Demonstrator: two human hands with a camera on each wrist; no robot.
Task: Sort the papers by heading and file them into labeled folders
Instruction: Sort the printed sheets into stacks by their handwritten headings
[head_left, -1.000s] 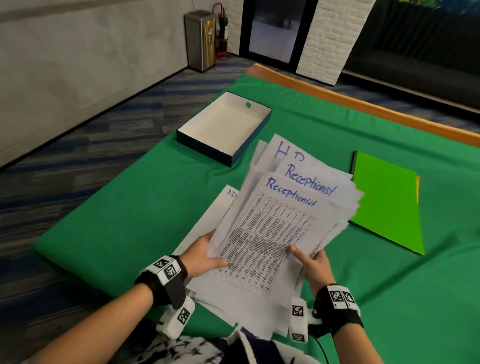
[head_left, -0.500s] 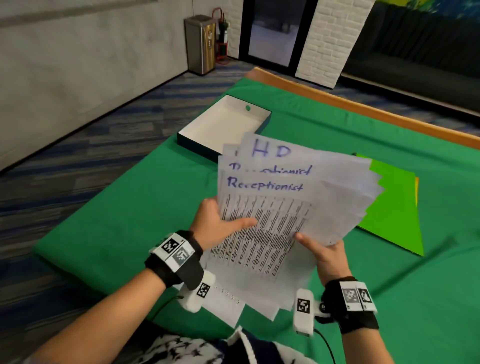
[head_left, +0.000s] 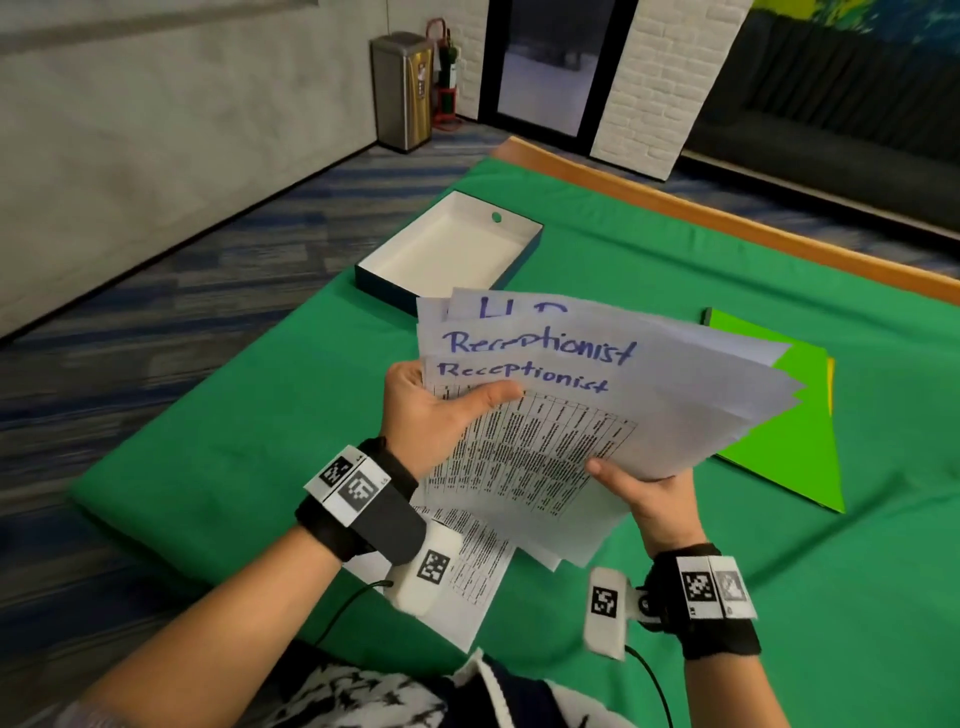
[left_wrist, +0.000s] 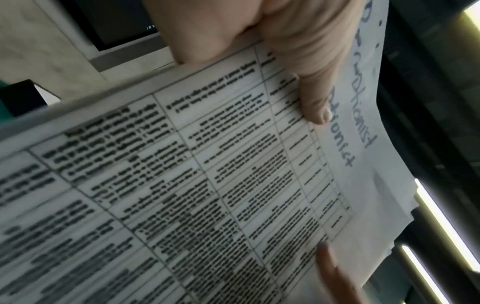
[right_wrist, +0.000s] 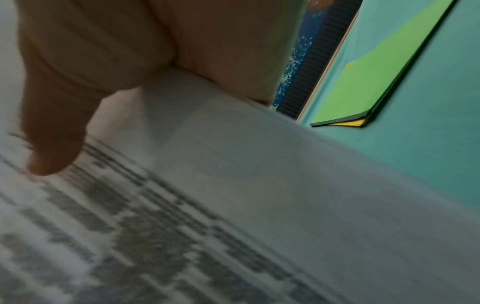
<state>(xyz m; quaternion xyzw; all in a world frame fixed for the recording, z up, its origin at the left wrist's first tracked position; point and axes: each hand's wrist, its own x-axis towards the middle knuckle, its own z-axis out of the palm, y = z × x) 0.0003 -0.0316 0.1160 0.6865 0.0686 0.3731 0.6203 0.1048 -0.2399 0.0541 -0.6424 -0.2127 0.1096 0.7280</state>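
A fanned stack of white papers (head_left: 561, 436) is lifted above the green table, tilted toward me. The top two sheets are headed "Receptionist" in blue ink; a third heading behind them is partly hidden. My left hand (head_left: 431, 415) grips the stack's left edge, thumb across the printed table (left_wrist: 306, 82). My right hand (head_left: 654, 493) pinches the lower right edge, thumb on top (right_wrist: 52, 144). One printed sheet (head_left: 478, 566) lies flat on the cloth under my left wrist. Bright green folders (head_left: 779, 421) lie to the right, with a yellow one underneath (right_wrist: 348, 123).
An open, shallow white-lined box (head_left: 452, 249) with dark sides sits at the far left of the green-covered table (head_left: 234, 431). A wooden table edge (head_left: 727, 223) runs along the far side. A metal bin (head_left: 402, 88) stands by the wall.
Both hands have raised the stack off the table and tipped it toward me. My left hand slid up its left edge. A single sheet stays behind on the cloth.
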